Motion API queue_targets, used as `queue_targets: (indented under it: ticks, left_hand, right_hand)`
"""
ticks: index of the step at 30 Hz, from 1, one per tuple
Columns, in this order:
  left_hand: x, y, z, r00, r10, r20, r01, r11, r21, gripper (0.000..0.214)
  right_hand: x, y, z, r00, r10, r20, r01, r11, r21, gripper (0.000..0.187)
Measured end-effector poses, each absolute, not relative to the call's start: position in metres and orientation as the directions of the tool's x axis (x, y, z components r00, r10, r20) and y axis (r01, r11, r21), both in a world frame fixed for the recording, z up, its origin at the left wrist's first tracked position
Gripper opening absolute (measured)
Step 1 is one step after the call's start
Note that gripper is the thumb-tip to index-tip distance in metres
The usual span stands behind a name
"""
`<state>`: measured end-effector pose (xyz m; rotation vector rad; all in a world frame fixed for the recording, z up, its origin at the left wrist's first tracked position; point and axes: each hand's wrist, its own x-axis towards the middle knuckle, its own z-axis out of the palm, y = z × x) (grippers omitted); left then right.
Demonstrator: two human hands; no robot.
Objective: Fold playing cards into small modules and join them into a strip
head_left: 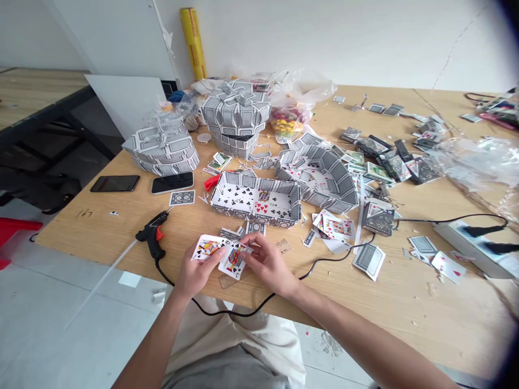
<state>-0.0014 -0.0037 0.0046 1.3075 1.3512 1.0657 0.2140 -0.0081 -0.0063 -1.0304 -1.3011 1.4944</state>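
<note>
Near the table's front edge, my left hand [198, 273] pinches a queen playing card [205, 247] between thumb and fingers. Close beside it, my right hand [267, 265] grips a jack playing card [232, 260], which touches or overlaps the queen. Part of a clear ruler [227, 281] shows under the hands. Just beyond them stands a rectangular box made of playing cards [255, 215], open at the top. A fan-shaped card box [340, 200] is behind it on the right. A black glue gun [153, 235] with a glue stick lies to the left.
Two phones [115, 183] and lidded card boxes [162, 148] are at the left and back. Loose cards [334, 226] and card packs [377, 216] spread to the right. A black cord [320, 260] runs from the glue gun to a white power strip [478, 248].
</note>
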Motion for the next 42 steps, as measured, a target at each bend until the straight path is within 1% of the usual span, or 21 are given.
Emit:
queue_targets:
  ticks: [4, 7, 10, 14, 18, 22, 26, 29, 33, 37, 42]
  left_hand:
    - [0.0, -0.005, 0.006, 0.085, 0.995, -0.05, 0.22, 0.03, 0.975, 0.025]
    - [0.0, -0.005, 0.003, 0.086, 0.996, -0.02, 0.27, -0.004, 0.963, 0.027]
    - [-0.001, -0.005, 0.0, 0.089, 0.995, -0.046, 0.235, 0.024, 0.972, 0.027]
    - [-0.001, -0.005, 0.001, 0.116, 0.989, -0.088, 0.184, 0.066, 0.981, 0.028]
    - [0.0, -0.005, 0.003, 0.113, 0.987, -0.115, 0.167, 0.096, 0.981, 0.028]
    - [-0.001, -0.005, 0.002, 0.119, 0.984, -0.135, 0.147, 0.117, 0.982, 0.029]
    - [-0.002, -0.006, 0.001, 0.138, 0.985, -0.1, 0.167, 0.077, 0.983, 0.027]
    - [-0.003, -0.006, 0.001, 0.177, 0.981, -0.077, 0.192, 0.042, 0.981, 0.024]
    - [-0.004, -0.006, 0.002, 0.189, 0.979, -0.077, 0.169, 0.045, 0.985, 0.021]
    - [-0.004, -0.006, 0.003, 0.22, 0.975, -0.024, 0.226, -0.027, 0.974, 0.017]
    - [-0.003, -0.005, 0.008, 0.24, 0.97, 0.023, 0.255, -0.086, 0.963, 0.015]
  right_hand:
    - [0.213, -0.01, -0.003, -0.288, 0.957, -0.023, -0.134, -0.064, -0.989, 0.035]
    - [0.214, -0.008, 0.002, -0.321, 0.945, -0.055, -0.19, -0.121, -0.974, 0.041]
    - [0.216, -0.004, 0.005, -0.345, 0.933, -0.102, -0.236, -0.192, -0.953, 0.042]
    - [0.218, 0.002, 0.003, -0.307, 0.938, -0.162, -0.235, -0.24, -0.942, 0.043]
    - [0.219, 0.005, 0.001, -0.33, 0.92, -0.213, -0.271, -0.309, -0.912, 0.043]
    - [0.221, 0.005, 0.001, -0.389, 0.884, -0.259, -0.215, -0.361, -0.908, 0.045]
    - [0.223, 0.006, 0.002, -0.437, 0.861, -0.261, -0.176, -0.367, -0.914, 0.043]
    - [0.223, 0.005, 0.002, -0.435, 0.861, -0.264, -0.196, -0.377, -0.905, 0.04]
    - [0.221, 0.005, 0.003, -0.433, 0.852, -0.293, -0.211, -0.412, -0.886, 0.039]
    - [0.221, 0.005, 0.005, -0.428, 0.855, -0.294, -0.204, -0.409, -0.89, 0.038]
    - [0.221, 0.003, 0.007, -0.415, 0.86, -0.298, -0.194, -0.404, -0.894, 0.038]
